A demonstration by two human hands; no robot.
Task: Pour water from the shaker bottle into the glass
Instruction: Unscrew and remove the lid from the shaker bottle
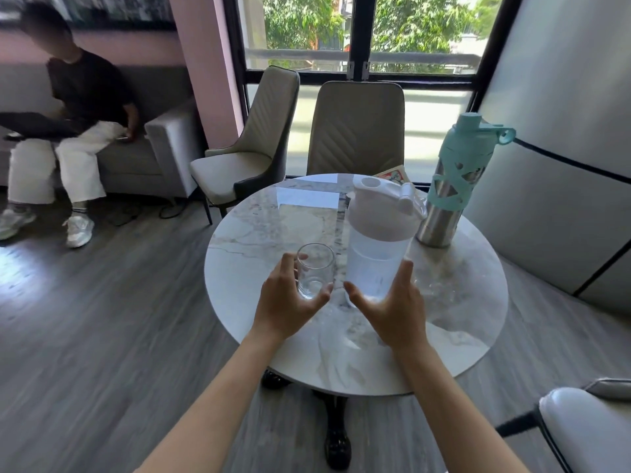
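A clear, empty glass [316, 268] stands upright on the round marble table [266, 220]. My left hand [286, 302] wraps its lower half, thumb in front and fingers on the left side. Just to its right stands the translucent shaker bottle [377, 257] with a white lid, its flip cap swung open off the spout. Water fills roughly its lower half. My right hand [396, 308] cups the bottle's base, thumb on the left and fingers on the right. Both vessels rest on the table, a small gap between them.
A steel bottle with a teal sleeve and cap [454, 186] stands at the table's back right. A book [392, 174] lies at the far edge. Chairs [355, 128] sit behind the table, another at the lower right. A person sits on a sofa at the far left.
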